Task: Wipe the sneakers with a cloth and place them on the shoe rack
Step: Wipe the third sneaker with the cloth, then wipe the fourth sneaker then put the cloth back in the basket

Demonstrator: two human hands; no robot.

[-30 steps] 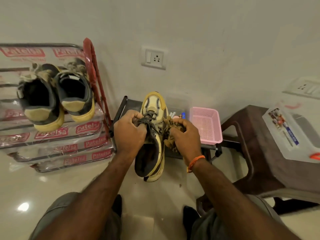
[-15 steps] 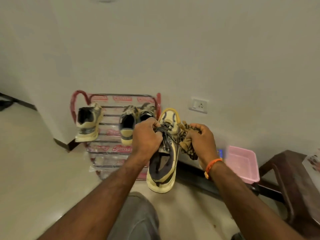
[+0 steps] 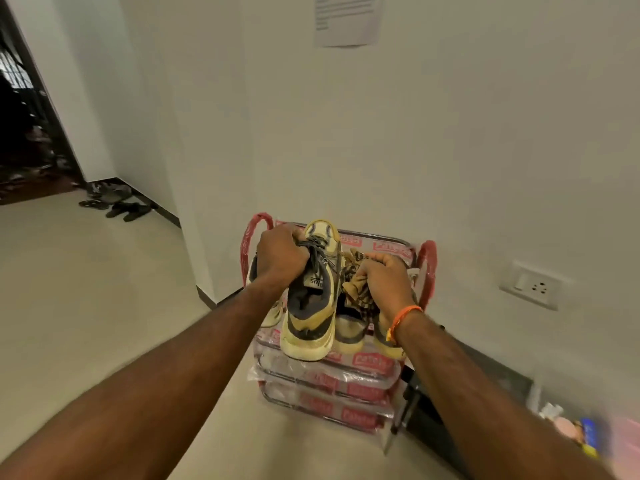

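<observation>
Sneaker, yellow and dark grey, is held in the centre of the frame, toe pointing up and away, heel toward the camera. Left hand grips it at the laces near the tongue, fingers curled round the lace bundle. Right hand sits just beside the sneaker on its right flank, fingers closed round a crumpled brown patterned cloth that touches the shoe's side. An orange band circles the right wrist. The held sneaker hangs directly in front of the shoe rack, which has red end loops and plastic-wrapped tiers with red lettering and stands against the white wall. Other sneakers rest on the rack's top tier: one heel shows below the cloth, another under the right wrist, and part of a third behind the left forearm. Sandals lie on the floor at the left, near a dark doorway. A wall socket sits at the right, a paper notice at top.
</observation>
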